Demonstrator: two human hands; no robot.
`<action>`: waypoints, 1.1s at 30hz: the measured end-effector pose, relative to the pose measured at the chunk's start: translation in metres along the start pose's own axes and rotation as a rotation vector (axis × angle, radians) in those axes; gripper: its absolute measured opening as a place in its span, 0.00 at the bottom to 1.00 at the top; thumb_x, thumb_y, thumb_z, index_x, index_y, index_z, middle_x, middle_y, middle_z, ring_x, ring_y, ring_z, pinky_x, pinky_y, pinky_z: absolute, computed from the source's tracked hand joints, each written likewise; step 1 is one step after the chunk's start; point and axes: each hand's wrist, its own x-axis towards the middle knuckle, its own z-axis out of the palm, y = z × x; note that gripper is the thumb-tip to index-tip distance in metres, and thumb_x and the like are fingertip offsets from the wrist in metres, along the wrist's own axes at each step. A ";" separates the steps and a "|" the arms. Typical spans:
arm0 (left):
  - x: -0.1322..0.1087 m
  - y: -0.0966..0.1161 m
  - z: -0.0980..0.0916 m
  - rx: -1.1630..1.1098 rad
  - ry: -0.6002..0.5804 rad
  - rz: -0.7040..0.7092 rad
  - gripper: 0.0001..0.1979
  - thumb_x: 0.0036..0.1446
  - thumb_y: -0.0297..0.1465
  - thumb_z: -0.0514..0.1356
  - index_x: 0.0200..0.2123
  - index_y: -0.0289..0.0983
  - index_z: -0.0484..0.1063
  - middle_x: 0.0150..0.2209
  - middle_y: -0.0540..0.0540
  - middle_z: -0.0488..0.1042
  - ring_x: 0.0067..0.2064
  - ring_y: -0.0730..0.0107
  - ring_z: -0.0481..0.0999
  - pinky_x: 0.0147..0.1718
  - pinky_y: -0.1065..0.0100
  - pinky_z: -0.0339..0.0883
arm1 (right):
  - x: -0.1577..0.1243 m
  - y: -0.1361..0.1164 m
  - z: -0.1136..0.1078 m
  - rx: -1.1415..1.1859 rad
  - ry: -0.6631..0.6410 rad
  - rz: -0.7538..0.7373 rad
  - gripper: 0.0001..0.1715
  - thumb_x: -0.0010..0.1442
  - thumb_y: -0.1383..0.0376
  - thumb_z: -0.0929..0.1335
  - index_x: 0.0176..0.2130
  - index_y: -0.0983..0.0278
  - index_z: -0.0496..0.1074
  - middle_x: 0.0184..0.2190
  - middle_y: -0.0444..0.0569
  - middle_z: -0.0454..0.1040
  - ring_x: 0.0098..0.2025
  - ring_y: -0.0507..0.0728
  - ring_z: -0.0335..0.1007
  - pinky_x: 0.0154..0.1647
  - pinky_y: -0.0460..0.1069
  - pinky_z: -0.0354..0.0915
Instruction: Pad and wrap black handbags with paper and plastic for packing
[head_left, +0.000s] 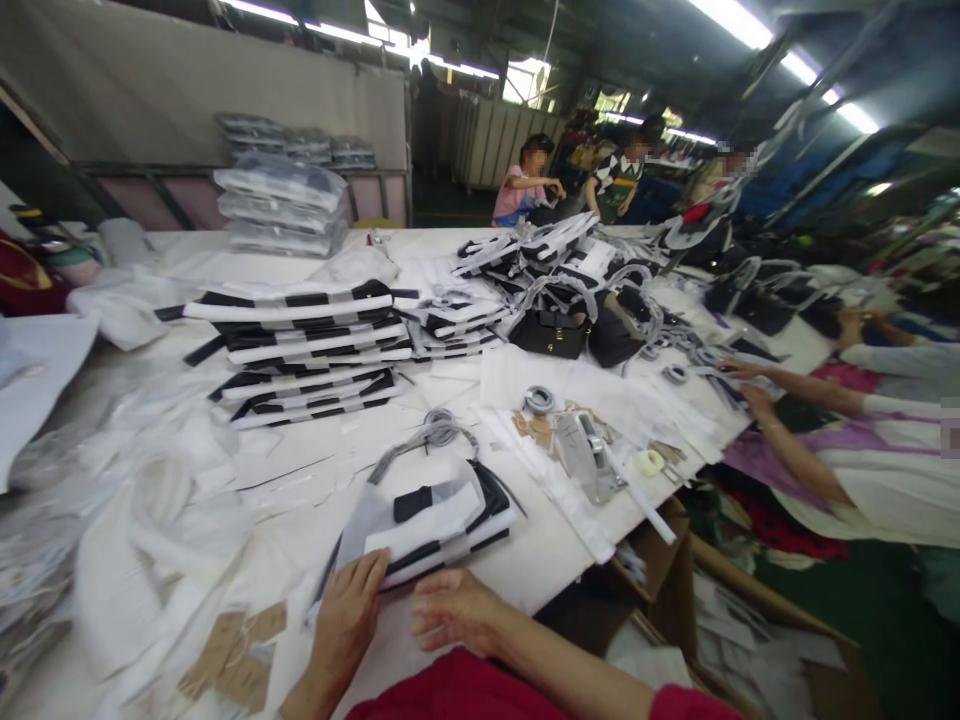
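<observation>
On the white table just ahead of me lies a black handbag [442, 520] with white padding wrapped around it. Its grey-wrapped handle [382, 462] extends toward the back, ending near a coiled part. The fingers of my left hand [352, 600] are closed over the bag's near left edge. Beside it, my right hand [457, 612] is held just off the near edge, fingers loosely apart and nothing in them. Brown card tags [236, 655] lie to the left of my left hand.
A stack of flat black-and-white wrapped bags [315, 350] stands behind. Farther right are heaped bags [555, 330], a grey tape roll [538, 400] and a metal tape dispenser [589, 455]. Cardboard boxes [660, 560] sit below the table's right edge. Another person's arms [802, 440] reach in at right.
</observation>
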 end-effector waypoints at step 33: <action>-0.016 -0.003 0.010 0.032 -0.115 0.045 0.19 0.59 0.22 0.51 0.52 0.37 0.68 0.43 0.44 0.77 0.42 0.63 0.73 0.40 0.65 0.66 | -0.003 -0.124 -0.248 -1.512 0.899 -0.080 0.12 0.61 0.72 0.64 0.42 0.69 0.76 0.40 0.58 0.78 0.45 0.57 0.74 0.40 0.47 0.61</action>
